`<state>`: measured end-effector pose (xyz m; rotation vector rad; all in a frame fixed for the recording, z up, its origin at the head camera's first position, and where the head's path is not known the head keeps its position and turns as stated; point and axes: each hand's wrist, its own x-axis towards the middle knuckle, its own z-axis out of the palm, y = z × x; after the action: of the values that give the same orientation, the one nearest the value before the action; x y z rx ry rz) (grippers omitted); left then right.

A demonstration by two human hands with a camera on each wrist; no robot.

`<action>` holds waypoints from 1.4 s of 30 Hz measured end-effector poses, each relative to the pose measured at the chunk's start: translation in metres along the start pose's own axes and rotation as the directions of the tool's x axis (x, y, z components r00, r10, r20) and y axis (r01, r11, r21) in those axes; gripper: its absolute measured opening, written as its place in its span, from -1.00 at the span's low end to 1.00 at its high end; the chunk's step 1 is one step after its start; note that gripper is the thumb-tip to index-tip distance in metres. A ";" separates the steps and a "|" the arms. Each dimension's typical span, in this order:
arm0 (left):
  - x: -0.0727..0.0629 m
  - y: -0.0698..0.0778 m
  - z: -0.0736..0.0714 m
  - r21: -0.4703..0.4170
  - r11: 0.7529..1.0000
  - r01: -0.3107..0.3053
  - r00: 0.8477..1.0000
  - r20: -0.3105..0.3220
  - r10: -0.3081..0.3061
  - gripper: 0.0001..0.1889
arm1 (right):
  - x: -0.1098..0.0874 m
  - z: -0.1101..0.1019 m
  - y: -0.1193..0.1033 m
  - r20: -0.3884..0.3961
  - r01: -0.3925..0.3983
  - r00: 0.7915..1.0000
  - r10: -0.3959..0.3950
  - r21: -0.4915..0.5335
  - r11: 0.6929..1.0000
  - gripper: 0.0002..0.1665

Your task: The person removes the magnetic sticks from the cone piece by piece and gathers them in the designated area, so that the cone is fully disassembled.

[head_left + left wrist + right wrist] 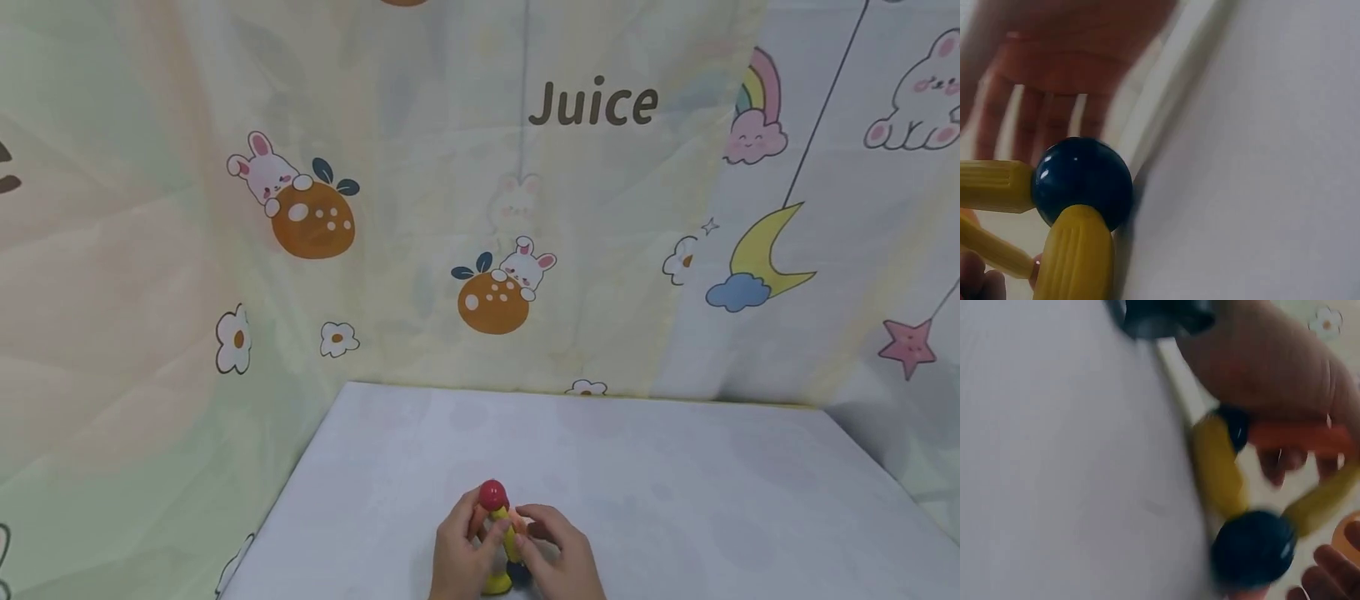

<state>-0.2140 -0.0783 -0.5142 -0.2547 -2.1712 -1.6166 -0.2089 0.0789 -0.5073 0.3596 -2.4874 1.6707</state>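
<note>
Both hands hold a toy build of magnetic rods and balls low in the middle of the head view. My left hand [461,546] holds it from the left, thumb against the upright yellow rod [510,542]. From the right, my right hand [558,554] grips the same build with thumb and fingers. A red ball [492,495] tops the rod, and a dark blue ball [517,572] sits at its lower end. Beside that lies a curved yellow rod [495,584]. An orange rod [1300,436] shows in the right wrist view. Fingers hide parts of the build.
The white tabletop [600,467] stretches behind and to both sides of the hands. A printed cloth curtain [405,292] with rabbits, oranges and flowers hangs along the table's back and left edges.
</note>
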 end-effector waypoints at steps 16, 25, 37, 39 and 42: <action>-0.005 -0.010 0.005 -0.102 0.977 -0.188 0.968 0.148 0.201 -0.56 | 0.007 -0.002 -0.047 -0.111 0.259 0.960 -0.258 -0.002 0.966 -0.39; -0.005 -0.009 0.005 -0.127 0.975 -0.182 0.970 0.137 0.199 -0.52 | 0.011 -0.002 -0.054 -0.109 0.226 0.971 -0.214 0.108 0.968 -0.50; -0.003 -0.006 0.004 -0.096 0.975 -0.201 0.970 0.117 0.212 -0.59 | 0.033 -0.009 -0.035 -0.131 -0.130 0.981 0.147 0.130 0.983 -0.55; -0.003 -0.005 0.002 -0.047 0.984 -0.173 0.977 0.115 0.177 -0.60 | 0.039 -0.012 -0.019 -0.174 -0.132 0.974 0.143 0.075 0.988 -0.53; -0.003 -0.005 0.000 0.008 0.992 -0.124 0.985 0.120 0.123 -0.59 | 0.049 -0.020 0.007 -0.235 -0.156 0.960 0.155 0.013 0.988 -0.47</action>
<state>-0.2129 -0.0791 -0.5200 -0.4832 -2.2074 -1.5511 -0.2587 0.0934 -0.4942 -0.0371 -2.3960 1.6508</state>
